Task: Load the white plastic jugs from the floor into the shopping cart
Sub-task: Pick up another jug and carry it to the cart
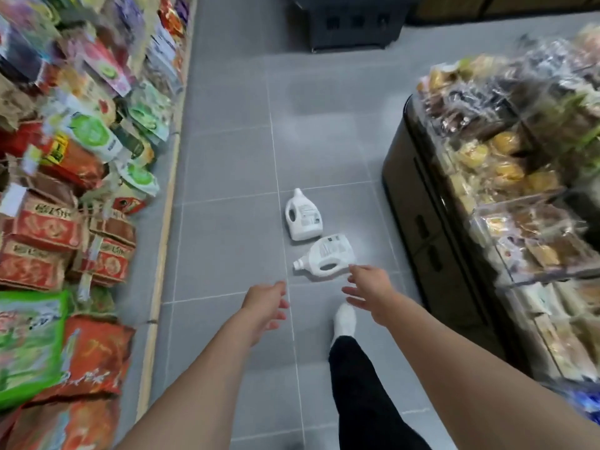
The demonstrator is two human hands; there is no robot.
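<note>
Two white plastic jugs lie on the grey tiled floor in the aisle. The far jug [303, 216] points its cap away from me. The near jug [326, 256] lies on its side with the cap to the left and the handle facing me. My right hand [367, 289] reaches forward with fingers spread, just short of the near jug's right end and holding nothing. My left hand [266, 302] is stretched out lower left of the jugs, fingers relaxed and empty. No shopping cart is in view.
Shelves of packaged goods [74, 190] line the left side. A dark display stand [425, 228] with wrapped baked goods stands on the right. A dark crate [350, 24] sits at the aisle's far end. My leg and white sock [345, 319] step forward.
</note>
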